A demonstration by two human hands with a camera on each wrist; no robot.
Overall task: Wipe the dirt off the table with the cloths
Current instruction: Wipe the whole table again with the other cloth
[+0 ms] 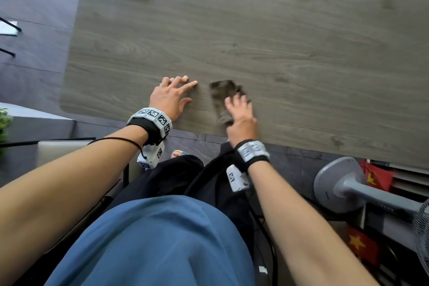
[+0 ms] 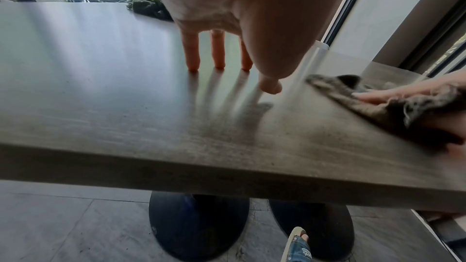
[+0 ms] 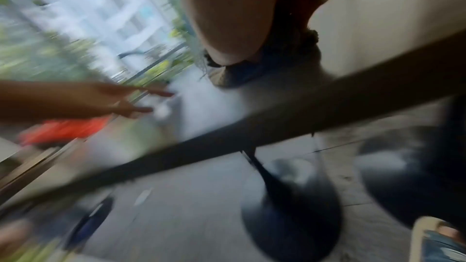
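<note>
Left hand (image 1: 170, 97) splayed (right hand (image 1: 241, 118) blurred)
</note>
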